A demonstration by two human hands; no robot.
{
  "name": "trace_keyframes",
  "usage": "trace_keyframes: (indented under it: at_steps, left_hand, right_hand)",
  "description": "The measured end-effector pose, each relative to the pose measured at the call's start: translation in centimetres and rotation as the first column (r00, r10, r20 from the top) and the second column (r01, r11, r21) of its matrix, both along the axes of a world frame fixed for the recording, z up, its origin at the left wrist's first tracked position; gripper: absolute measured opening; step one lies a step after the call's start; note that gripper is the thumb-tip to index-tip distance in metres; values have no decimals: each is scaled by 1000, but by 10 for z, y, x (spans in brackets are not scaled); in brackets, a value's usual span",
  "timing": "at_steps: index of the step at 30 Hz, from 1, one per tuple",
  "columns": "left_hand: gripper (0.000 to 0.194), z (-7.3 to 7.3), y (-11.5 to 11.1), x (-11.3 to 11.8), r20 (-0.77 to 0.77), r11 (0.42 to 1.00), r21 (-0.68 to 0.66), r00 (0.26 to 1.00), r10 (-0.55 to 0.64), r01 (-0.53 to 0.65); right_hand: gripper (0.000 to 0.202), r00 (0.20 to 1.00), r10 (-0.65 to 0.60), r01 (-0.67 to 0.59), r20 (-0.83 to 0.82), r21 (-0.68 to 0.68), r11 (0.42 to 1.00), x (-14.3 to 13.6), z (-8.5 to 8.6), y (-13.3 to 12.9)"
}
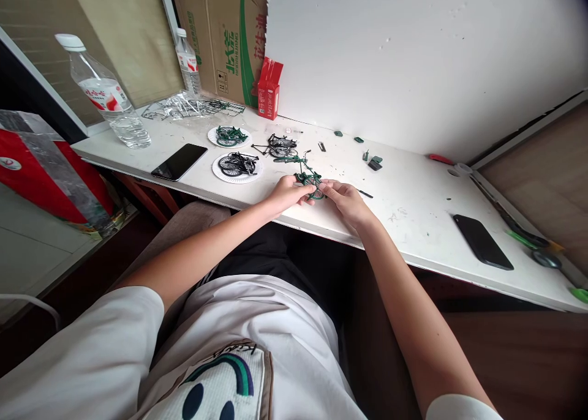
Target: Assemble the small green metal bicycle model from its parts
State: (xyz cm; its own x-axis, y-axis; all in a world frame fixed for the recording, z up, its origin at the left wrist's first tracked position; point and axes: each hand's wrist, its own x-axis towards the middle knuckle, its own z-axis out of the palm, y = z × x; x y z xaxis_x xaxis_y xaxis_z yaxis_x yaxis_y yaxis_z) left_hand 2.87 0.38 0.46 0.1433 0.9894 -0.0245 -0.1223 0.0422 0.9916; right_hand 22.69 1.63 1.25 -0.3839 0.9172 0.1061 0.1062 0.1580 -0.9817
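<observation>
Between both hands, just above the desk's front edge, is a green model bicycle (313, 181) with a spoked wheel toward me and handlebars pointing away. My left hand (293, 195) grips it from the left, thumb laid across the wheel's edge. From the right, my right hand (342, 198) pinches the wheel area between thumb and fingers. Past them lie black bicycle parts (280, 146). On the left, one paper plate (249, 139) carries green bicycle parts (229, 136) and another paper plate (220, 174) carries black ones (239, 163). A thin dark stick (365, 193) lies right of my right hand.
Two water bottles (110, 108), a phone (179, 161), dark plastic frames (206, 107), a small red box (269, 89) and a cardboard carton (225, 40) stand or lie left. Small green pieces (375, 163) lie right of centre. Another phone (482, 241) is far right on the white desk (408, 224).
</observation>
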Motion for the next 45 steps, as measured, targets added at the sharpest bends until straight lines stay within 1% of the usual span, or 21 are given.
trace_keyframes:
  at_steps: [6, 9, 15, 25, 28, 30, 34, 39, 45]
  left_hand:
    - [25, -2, 0, 1, 30, 1000, 16, 1000, -7, 7]
    - [25, -1, -1, 1, 35, 1000, 16, 999, -3, 2]
    - [24, 0, -2, 1, 44, 1000, 10, 999, -1, 1]
    - [28, -4, 1, 1, 62, 999, 34, 998, -22, 20]
    - [28, -3, 0, 2, 68, 999, 31, 998, -19, 16]
    - [28, -3, 0, 2, 73, 1000, 26, 997, -15, 13]
    - [36, -1, -2, 2, 110, 1000, 24, 994, 6, -8]
    - [42, -1, -2, 1, 118, 1000, 11, 993, 4, -5]
    - [39, -2, -1, 3, 126, 999, 13, 992, 31, -33]
  right_hand:
    - [51, 999, -20, 19, 34, 27, 999, 0, 1, 0]
    - [52, 998, -41, 41, 55, 14, 999, 1, 1, 0]
    - [50, 999, -30, 31, 37, -20, 999, 1, 2, -2]
    - [47, 998, -48, 48, 37, -14, 999, -1, 2, -3]
    - [47, 998, -47, 47, 30, 8, 999, -1, 0, -3]
    - [47, 998, -51, 49, 36, 45, 998, -1, -1, -1]
    - [49, 994, -80, 70, 73, 124, 990, -1, -4, 2]
    - [48, 993, -99, 91, 69, 123, 988, -2, -4, 2]
    - [46, 992, -104, 92, 73, 147, 985, -2, -3, 1]
